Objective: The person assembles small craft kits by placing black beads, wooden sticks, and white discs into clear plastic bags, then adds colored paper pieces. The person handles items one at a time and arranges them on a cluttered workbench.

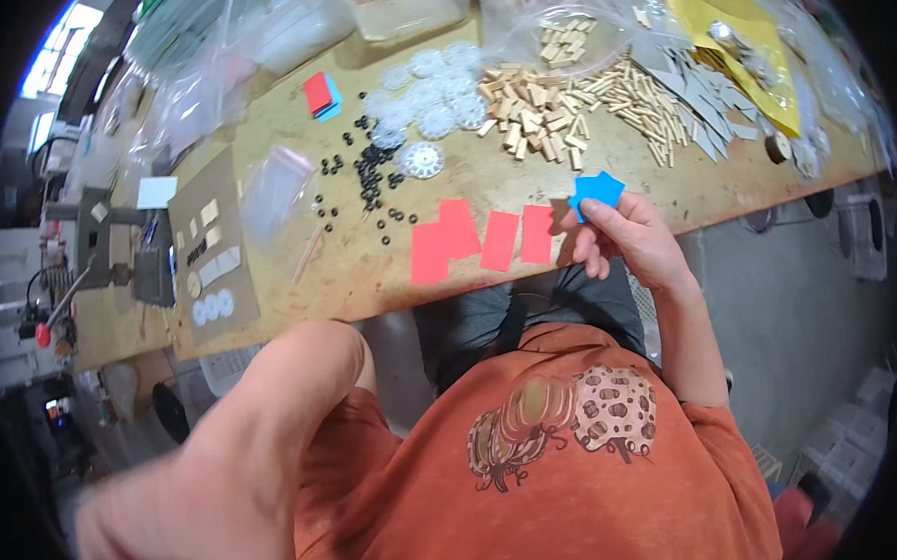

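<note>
In my right hand [627,237] is a small fan of blue cards [598,188], pinched between thumb and fingers above the table's front edge. Just left of it lie several red cards [500,241] along that edge, two of them overlapping. My left hand [179,527] is raised at the lower left, close to the camera and smeared by motion; its fingers cannot be made out. A small stack of red and blue cards [318,95] rests farther back on the table.
Black rings [372,173], clear plastic discs [430,96], wooden blocks [531,106], thin sticks [646,101] and grey strips [706,99] lie in heaps on the table. A brown board [217,260] with sample parts sits left, beside a clear bag [278,192]. A yellow bag [733,37] is back right.
</note>
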`<state>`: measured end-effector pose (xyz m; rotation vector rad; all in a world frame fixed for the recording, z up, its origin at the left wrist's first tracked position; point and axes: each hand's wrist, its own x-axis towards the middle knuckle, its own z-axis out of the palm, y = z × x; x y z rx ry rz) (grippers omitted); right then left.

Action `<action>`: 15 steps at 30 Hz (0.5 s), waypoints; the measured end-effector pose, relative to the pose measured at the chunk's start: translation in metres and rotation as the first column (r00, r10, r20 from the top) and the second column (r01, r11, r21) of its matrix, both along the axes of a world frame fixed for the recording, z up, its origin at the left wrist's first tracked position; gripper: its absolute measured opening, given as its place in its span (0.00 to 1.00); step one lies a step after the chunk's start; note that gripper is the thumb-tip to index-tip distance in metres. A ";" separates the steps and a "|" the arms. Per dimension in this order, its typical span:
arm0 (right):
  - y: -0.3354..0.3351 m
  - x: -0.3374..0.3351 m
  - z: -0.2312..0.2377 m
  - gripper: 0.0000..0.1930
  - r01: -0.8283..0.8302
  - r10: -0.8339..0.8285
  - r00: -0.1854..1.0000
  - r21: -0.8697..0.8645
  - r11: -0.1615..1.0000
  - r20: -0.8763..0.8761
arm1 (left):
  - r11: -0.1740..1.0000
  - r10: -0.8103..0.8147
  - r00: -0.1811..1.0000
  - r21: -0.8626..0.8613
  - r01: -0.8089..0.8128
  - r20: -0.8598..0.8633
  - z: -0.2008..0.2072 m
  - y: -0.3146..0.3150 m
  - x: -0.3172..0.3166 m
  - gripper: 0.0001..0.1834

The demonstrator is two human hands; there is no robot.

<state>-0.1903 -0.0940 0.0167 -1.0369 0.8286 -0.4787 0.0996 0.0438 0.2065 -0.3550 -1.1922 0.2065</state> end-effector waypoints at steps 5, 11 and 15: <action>0.021 0.001 -0.002 0.16 0.093 -0.110 0.989 -0.157 0.983 -0.102 | 0.399 0.471 0.681 0.553 -0.732 0.561 -0.068 -0.018 -0.020 0.08; 0.039 -0.010 -0.004 0.09 -0.011 -0.163 0.979 -0.832 0.555 -0.121 | -0.207 0.207 0.377 0.417 -0.885 0.903 -0.184 0.015 -0.029 0.24; 0.036 -0.006 0.002 0.06 -0.248 -0.277 0.913 -0.945 0.212 -0.301 | -0.364 -0.012 0.374 0.344 -0.865 0.927 -0.205 0.038 -0.040 0.34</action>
